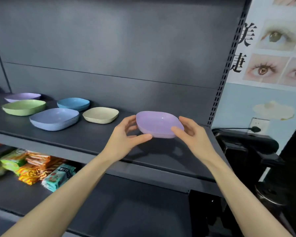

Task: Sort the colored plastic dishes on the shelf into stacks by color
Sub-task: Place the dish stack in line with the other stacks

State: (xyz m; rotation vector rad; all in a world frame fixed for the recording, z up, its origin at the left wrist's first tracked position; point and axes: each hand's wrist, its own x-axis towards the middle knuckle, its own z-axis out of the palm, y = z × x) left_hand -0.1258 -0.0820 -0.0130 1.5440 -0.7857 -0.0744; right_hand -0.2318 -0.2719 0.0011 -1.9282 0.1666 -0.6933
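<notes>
Left hand and right hand both grip one purple dish, middle right, open side up, widest left to right. Five other dish piles sit left on the shelf.

So that dark grey metal shelf has its dishes bunched over at 9 o'clock: cream dish, periwinkle stack at its 9, blue stack at its 11, green dish and lilac dish further left.

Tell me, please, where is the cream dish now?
In the head view, the cream dish sits on the shelf, left of centre, between the periwinkle stack and the held purple dish.
</notes>
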